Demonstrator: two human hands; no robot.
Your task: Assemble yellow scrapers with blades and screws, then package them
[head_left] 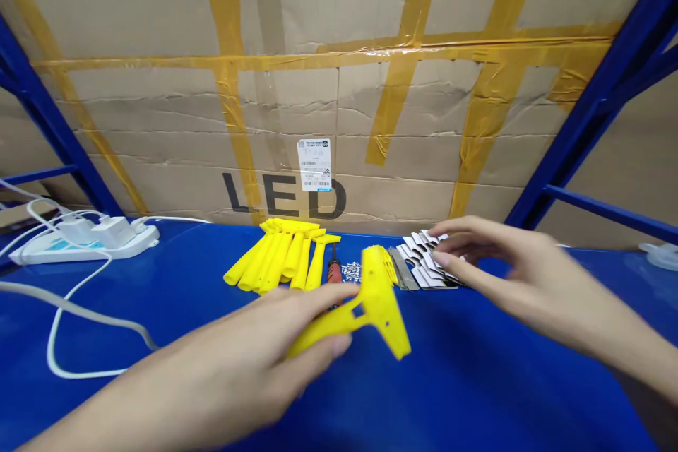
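Observation:
My left hand (pixel 254 346) is closed round the handle of a yellow plastic scraper (pixel 378 304), its flat head pointing right. My right hand (pixel 498 265) reaches over a fanned row of white-and-black pieces (pixel 424 261), thumb and index finger apart at its edge; whether they touch a piece I cannot tell. Left of that row are grey metal strips (pixel 405 270) and small yellow plates (pixel 389 265), partly hidden by the scraper head. A screwdriver with a red handle (pixel 334 272) lies beside a heap of small screws (pixel 351 272). More yellow scraper handles (pixel 280 258) are piled behind my left hand.
A white power strip (pixel 85 244) with plugged-in adapters sits at the left, its cables (pixel 58 325) looping over the blue table (pixel 424 395). A large taped cardboard box (pixel 291 99) stands behind, between blue metal frame posts (pixel 572 113).

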